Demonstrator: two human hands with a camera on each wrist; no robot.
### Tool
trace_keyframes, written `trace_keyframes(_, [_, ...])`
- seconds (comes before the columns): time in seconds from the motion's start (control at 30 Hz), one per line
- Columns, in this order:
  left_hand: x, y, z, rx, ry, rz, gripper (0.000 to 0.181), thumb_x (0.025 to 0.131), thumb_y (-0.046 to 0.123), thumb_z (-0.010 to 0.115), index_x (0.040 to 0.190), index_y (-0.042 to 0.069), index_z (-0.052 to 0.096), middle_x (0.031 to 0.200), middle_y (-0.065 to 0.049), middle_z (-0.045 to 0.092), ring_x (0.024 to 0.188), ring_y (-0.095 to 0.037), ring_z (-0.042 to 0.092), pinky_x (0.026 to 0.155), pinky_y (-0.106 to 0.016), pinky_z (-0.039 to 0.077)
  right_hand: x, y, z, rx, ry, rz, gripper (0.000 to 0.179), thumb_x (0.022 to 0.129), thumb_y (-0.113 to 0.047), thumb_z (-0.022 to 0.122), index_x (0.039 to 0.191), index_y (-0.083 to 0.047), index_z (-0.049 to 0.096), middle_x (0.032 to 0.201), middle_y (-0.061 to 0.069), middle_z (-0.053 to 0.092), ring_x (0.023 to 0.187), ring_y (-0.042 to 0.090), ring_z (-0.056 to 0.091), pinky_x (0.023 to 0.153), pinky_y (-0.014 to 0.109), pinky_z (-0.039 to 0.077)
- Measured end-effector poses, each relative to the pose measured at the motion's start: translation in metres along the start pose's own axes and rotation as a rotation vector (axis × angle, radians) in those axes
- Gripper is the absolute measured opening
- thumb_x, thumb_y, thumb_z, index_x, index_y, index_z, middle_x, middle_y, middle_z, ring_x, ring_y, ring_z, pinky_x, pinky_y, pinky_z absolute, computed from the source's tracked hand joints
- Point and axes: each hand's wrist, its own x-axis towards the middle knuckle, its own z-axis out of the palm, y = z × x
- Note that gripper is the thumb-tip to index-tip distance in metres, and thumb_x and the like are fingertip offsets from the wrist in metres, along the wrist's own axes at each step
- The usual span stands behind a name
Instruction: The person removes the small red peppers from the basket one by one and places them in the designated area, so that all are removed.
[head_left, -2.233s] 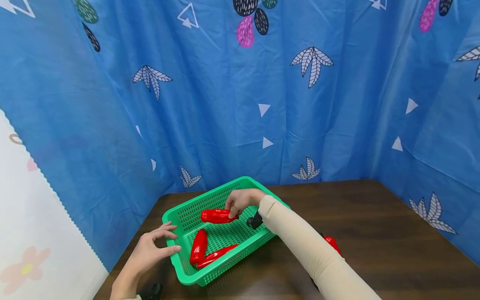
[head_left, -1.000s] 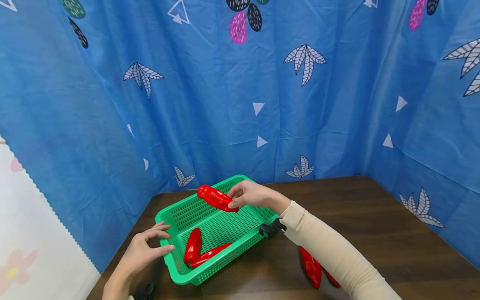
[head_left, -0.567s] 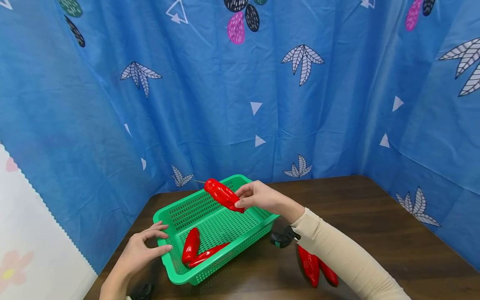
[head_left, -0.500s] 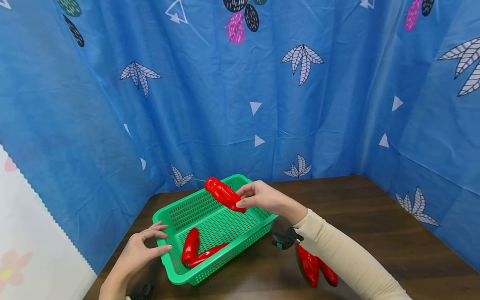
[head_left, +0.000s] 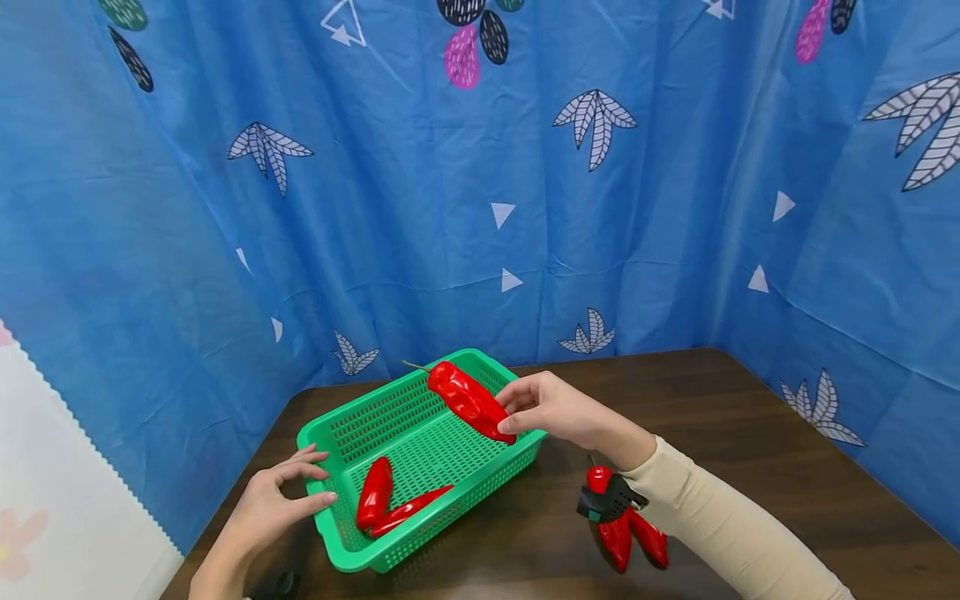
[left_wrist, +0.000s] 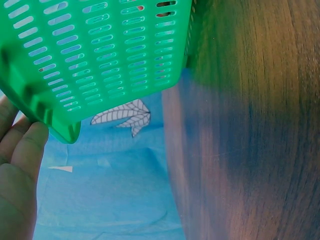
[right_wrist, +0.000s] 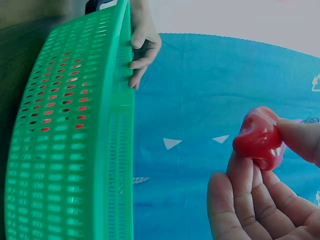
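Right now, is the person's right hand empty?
No, the right hand holds a red pepper between thumb and fingers, near the end opposite its stem.

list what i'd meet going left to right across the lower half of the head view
White floral cloth, left hand, two red peppers in the green basket, held red pepper, right hand, table peppers, cream sleeve.

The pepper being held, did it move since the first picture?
Yes: judged by the curtain, the held pepper has gone right and upward in the head view.
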Motion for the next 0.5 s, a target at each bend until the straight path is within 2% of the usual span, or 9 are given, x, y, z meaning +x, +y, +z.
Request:
trace_keyframes(0.1, [0.001,-0.001,-0.001,0.005,0.002,0.009,0.03,0.082,0.025,0.084,0.103,0.006,0.074,0.138,-0.014,0.063,0.115,0.034,0.026,0.103,-0.069,0.039,-0.005,0.004,-0.003,0.014,0.03,0.013,0.032,0.092,-0.011,0.07,0.119,0.006,0.064,0.095,0.006,0.073,0.087,0.019,0.07,0.088,0.047,0.059])
trace_keyframes(0.33, [0.003,-0.001,0.0,0.008,0.002,0.02,0.031,0.082,0.025,0.083,0.104,0.005,0.074,0.138,-0.016,0.063,0.115,0.035,0.026,0.103,-0.069,0.038,-0.025,0.017,-0.008,0.049,0.072,0.028,0.031,0.092,-0.01,0.069,0.116,0.008,0.064,0.093,0.005,0.072,0.086,0.02,0.068,0.08,0.032,0.06])
trace_keyframes(0.5, [0.003,-0.002,0.0,0.02,0.005,0.022,0.03,0.082,0.027,0.084,0.103,0.007,0.075,0.137,-0.015,0.063,0.114,0.036,0.026,0.103,-0.069,0.04,-0.04,0.028,-0.009,0.098,0.089,0.064,0.031,0.091,-0.011,0.07,0.116,0.007,0.064,0.093,0.004,0.072,0.084,0.02,0.07,0.08,0.032,0.061])
